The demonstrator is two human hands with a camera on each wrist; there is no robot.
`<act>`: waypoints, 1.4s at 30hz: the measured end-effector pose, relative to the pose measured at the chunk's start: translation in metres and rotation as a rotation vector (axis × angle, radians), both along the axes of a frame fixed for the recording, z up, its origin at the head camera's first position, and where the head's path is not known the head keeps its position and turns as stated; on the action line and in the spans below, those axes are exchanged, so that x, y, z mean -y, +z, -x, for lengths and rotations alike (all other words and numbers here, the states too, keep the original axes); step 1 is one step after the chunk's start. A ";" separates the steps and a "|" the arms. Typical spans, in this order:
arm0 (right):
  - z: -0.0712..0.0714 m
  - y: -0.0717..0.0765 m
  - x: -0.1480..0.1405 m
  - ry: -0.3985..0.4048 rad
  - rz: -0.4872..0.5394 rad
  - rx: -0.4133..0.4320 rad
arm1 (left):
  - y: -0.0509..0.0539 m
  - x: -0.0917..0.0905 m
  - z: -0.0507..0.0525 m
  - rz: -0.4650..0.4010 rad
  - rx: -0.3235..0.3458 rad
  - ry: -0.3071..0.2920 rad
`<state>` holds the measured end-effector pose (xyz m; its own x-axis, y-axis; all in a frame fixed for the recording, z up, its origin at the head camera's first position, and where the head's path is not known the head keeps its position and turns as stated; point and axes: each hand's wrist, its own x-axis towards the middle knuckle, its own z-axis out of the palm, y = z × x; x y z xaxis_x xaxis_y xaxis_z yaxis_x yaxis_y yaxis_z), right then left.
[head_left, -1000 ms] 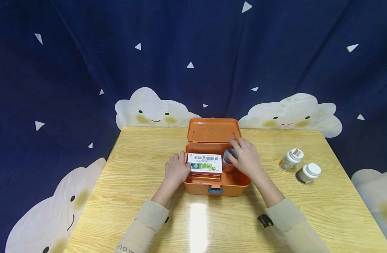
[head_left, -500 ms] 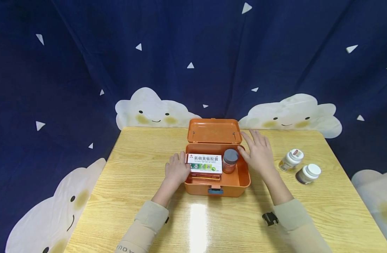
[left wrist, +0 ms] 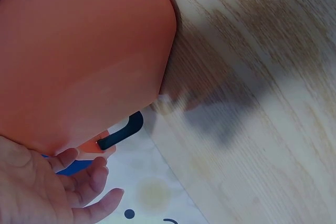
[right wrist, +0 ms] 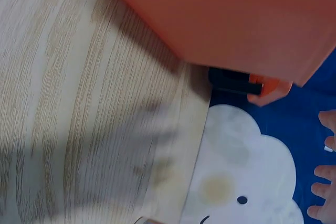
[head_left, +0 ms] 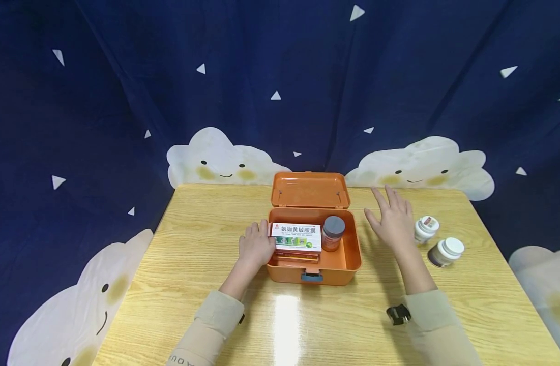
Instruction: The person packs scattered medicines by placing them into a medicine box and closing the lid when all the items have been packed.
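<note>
"What makes up the room?"

"A dark blue fabric curtain [head_left: 280, 51] with white triangles and smiling white clouds, running past the edges of the head view. Before it lies a pale yellow wood-grain tabletop [head_left: 206, 218], glare streaking its front, the near edge cut off."

"And on it?"

"Two beige rolled sleeves [head_left: 437, 328] come in from the bottom, cut off there. Between them, near the middle, stands an orange plastic box [head_left: 339, 277], its lid tilted back."

"The hands?"

"The left hand [head_left: 256, 245] grips the box's left rim; the left wrist view shows bent fingers, but the thumb is hidden. The right hand [head_left: 393, 222] grasps nothing, fingers spread above the tabletop right of the box; the right wrist view catches only its fingertips."

"What's hard to make out?"

"Inside, left, a white cardboard carton [head_left: 295, 236] with a green band mostly covers a red flat carton [head_left: 298, 257]. Beside them is a reddish-brown cylindrical jar [head_left: 332, 235] with a grey lid. Right of the box, the right hand partly hides a white bottle with a stickered cap [head_left: 426, 229]; just beside is a white bottle with a dark label [head_left: 446, 251], its print unreadable."
</note>
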<state>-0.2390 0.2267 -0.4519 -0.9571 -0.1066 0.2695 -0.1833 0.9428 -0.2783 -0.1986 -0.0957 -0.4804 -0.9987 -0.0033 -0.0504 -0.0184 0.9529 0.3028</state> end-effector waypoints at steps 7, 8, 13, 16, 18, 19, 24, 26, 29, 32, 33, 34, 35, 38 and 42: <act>0.000 0.000 -0.020 -0.066 0.033 0.009 | 0.001 -0.001 -0.001 0.006 0.003 -0.004; 0.000 0.000 -0.023 -0.075 0.031 0.015 | 0.002 0.000 -0.001 0.008 0.003 -0.004; -0.003 0.000 -0.036 -0.112 0.043 0.047 | 0.002 0.000 -0.001 0.008 0.001 -0.001; -0.004 -0.002 -0.043 -0.138 0.054 0.068 | 0.002 0.000 -0.001 0.008 0.004 0.000; -0.004 -0.004 -0.047 -0.153 0.059 0.077 | 0.002 0.000 -0.001 0.006 0.002 0.000; -0.004 -0.005 -0.049 -0.161 0.064 0.084 | 0.002 0.000 -0.001 0.004 0.002 0.000; -0.006 -0.009 -0.058 -0.205 0.077 0.131 | 0.002 -0.001 -0.001 0.001 0.003 0.001; -0.007 -0.011 -0.061 -0.225 0.077 0.156 | 0.002 0.000 -0.001 0.002 0.007 0.000; -0.009 -0.013 -0.064 -0.247 0.082 0.188 | 0.002 0.000 -0.001 0.000 0.005 0.000; -0.010 -0.017 -0.068 -0.263 0.088 0.212 | 0.002 0.000 -0.001 -0.001 0.004 -0.002; -0.011 -0.017 -0.068 -0.268 0.089 0.220 | 0.002 0.000 -0.001 -0.001 0.001 -0.003; -0.011 -0.018 -0.069 -0.273 0.095 0.227 | 0.002 0.000 -0.001 0.000 0.001 -0.004; -0.011 -0.019 -0.070 -0.277 0.095 0.236 | 0.002 0.000 -0.001 0.000 0.000 -0.005; -0.012 -0.022 -0.072 -0.292 0.101 0.257 | 0.002 0.000 -0.001 0.000 0.001 -0.004; -0.012 -0.025 -0.074 -0.309 0.106 0.277 | 0.002 0.000 -0.001 0.000 0.003 -0.002</act>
<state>-0.2272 0.3005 -0.4768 -0.9773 0.2115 -0.0084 0.1991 0.9052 -0.3755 -0.1981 -0.0956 -0.4785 -0.9986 -0.0008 -0.0538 -0.0171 0.9528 0.3031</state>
